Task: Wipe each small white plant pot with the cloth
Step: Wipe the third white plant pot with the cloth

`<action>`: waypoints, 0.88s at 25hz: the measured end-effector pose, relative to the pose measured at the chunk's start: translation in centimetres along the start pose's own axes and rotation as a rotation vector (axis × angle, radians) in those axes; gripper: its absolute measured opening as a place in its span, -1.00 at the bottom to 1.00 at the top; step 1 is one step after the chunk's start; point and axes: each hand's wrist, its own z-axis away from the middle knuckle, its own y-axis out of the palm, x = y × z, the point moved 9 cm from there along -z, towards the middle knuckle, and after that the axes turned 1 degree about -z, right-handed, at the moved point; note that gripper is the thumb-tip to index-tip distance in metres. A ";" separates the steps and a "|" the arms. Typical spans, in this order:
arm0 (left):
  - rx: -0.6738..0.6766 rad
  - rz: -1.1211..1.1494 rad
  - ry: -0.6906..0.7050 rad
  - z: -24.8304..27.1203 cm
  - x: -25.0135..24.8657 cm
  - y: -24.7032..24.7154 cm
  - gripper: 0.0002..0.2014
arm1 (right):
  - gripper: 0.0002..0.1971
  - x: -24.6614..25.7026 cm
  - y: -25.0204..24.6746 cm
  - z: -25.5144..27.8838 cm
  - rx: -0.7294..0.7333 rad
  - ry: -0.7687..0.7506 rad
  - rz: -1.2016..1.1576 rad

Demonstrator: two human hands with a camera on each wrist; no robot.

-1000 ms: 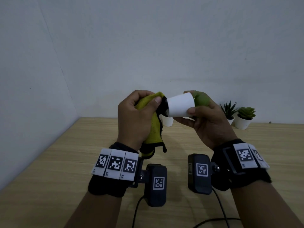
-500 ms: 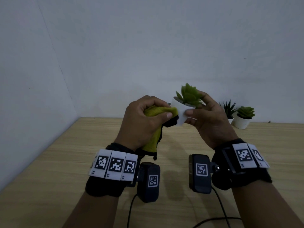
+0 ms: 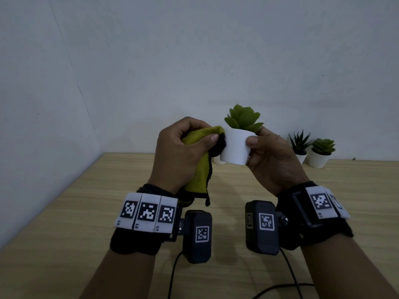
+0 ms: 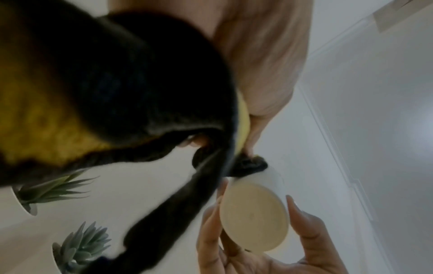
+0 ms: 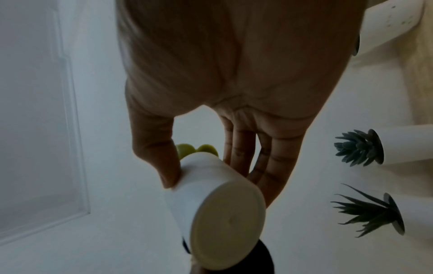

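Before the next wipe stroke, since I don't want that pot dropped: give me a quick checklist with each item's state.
1. Right hand holds the white pot with thumb and fingers: ok.
2. Left hand grips the yellow cloth: ok.
3. Cloth touches the pot's side: ok.
4. Pot upright, plant up: ok.
5. Pot already clean: cannot tell.
6. Two other pots stand apart by the wall: ok.

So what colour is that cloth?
The cloth is yellow-green with a black edge, clearest in the head view.
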 end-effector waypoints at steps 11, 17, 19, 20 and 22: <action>0.017 0.017 0.008 0.0 0.1 0.4 -0.87 | -0.68 0.4 0.2 0.1 -0.058 -0.022 0.090; 0.021 0.065 -0.023 -0.1 0.1 -0.1 -0.89 | -0.75 0.0 0.6 0.1 -0.051 -0.017 0.023; 0.091 0.037 -0.034 0.0 0.1 0.6 -0.88 | -0.75 0.1 0.5 0.0 -0.056 -0.022 -0.014; 0.070 0.027 -0.033 0.0 0.3 0.5 -0.89 | -0.70 0.1 0.5 0.0 -0.051 -0.014 -0.027; -0.002 0.040 -0.044 -0.2 0.7 -0.2 -0.90 | -0.53 -0.1 0.5 0.0 -0.054 0.009 -0.037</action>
